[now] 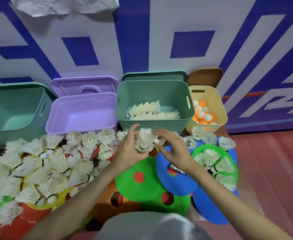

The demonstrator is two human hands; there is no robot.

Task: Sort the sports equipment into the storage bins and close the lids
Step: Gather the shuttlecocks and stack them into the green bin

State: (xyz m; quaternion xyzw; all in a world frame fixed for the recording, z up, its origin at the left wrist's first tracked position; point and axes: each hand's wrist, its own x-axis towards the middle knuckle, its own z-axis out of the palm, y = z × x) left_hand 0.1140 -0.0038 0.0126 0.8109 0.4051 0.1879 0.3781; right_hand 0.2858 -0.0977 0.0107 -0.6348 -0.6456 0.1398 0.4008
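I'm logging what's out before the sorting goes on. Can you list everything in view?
Green bins: two, lids off; middle one holds shuttlecocks, far-left one looks empty.
Purple bin: one, empty, lid propped behind.
Yellow bin: one, right, holding orange and white balls.
Loose shuttlecocks: many, white, heaped left and scattered right.
Flat discs: several, green, blue, yellow, orange, on the floor.
Left hand: grips a shuttlecock stack.
Right hand: open beside the stack.

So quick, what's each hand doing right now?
Left hand: holding a bunch of shuttlecocks.
Right hand: open, fingers loosely bent beside the bunch; touching or not cannot be told.
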